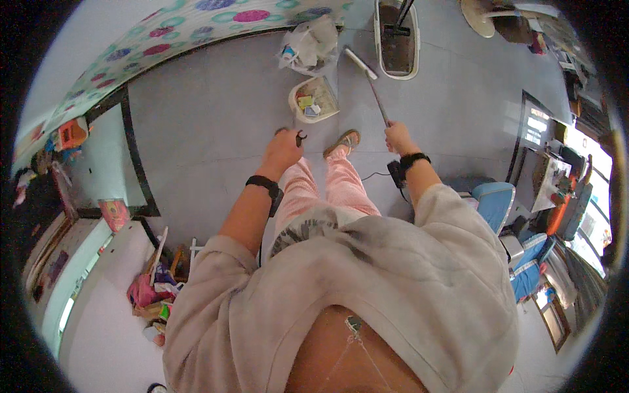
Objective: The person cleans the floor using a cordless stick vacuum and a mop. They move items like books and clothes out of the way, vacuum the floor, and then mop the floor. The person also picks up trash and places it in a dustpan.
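Observation:
My right hand (399, 137) is closed on the thin handle of a floor squeegee or narrow broom (361, 64), whose long pale head rests on the grey floor. In my left hand (282, 153) is a dark handle with a hooked end (300, 138). Just beyond that hand lies a pale dustpan-like container (295, 105) with a yellow-green piece and other scraps inside. Whether the hooked handle joins it is not clear. A clear plastic bag (314, 44) with white contents sits behind the container. My feet stand apart below these things.
An oblong white-rimmed bucket (414, 64) holds dark contents and a black-handled tool at the top. A patterned wall (167, 42) curves along the upper left. Blue chairs (493, 201) stand at the right. Piled items (147, 294) lie at the lower left. A cable (376, 174) runs near my right leg.

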Demonstrator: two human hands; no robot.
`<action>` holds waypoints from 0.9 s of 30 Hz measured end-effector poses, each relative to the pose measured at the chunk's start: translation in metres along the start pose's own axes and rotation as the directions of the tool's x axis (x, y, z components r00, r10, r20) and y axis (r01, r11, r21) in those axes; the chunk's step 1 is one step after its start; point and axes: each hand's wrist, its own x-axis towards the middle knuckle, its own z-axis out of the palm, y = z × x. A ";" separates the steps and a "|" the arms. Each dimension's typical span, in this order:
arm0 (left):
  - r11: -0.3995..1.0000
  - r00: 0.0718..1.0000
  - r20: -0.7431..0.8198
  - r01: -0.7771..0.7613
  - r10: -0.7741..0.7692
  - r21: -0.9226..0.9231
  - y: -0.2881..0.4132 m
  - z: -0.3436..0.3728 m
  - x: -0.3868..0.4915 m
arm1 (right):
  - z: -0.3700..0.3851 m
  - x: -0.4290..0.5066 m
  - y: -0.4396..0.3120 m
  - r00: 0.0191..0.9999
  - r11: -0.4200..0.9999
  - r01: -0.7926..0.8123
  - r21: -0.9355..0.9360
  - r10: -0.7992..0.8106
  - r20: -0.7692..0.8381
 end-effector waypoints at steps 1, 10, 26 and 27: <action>1.000 1.000 0.005 -0.014 0.014 0.008 0.000 -0.001 -0.002 | 0.008 0.010 0.003 1.000 0.997 0.021 -0.081 -0.022 -0.014; 0.996 0.995 -0.056 -0.082 0.083 0.019 -0.023 -0.003 -0.007 | 0.018 -0.102 0.079 0.961 0.940 -0.191 0.281 0.121 0.247; 0.940 0.999 0.008 0.050 -0.050 -0.338 -0.063 -0.264 -0.221 | -0.065 -0.268 0.031 0.999 0.931 -0.050 0.361 0.048 0.014; 0.934 0.998 -0.008 0.049 -0.055 -0.355 -0.061 -0.270 -0.235 | -0.070 -0.282 0.026 0.999 0.934 -0.049 0.354 0.046 0.017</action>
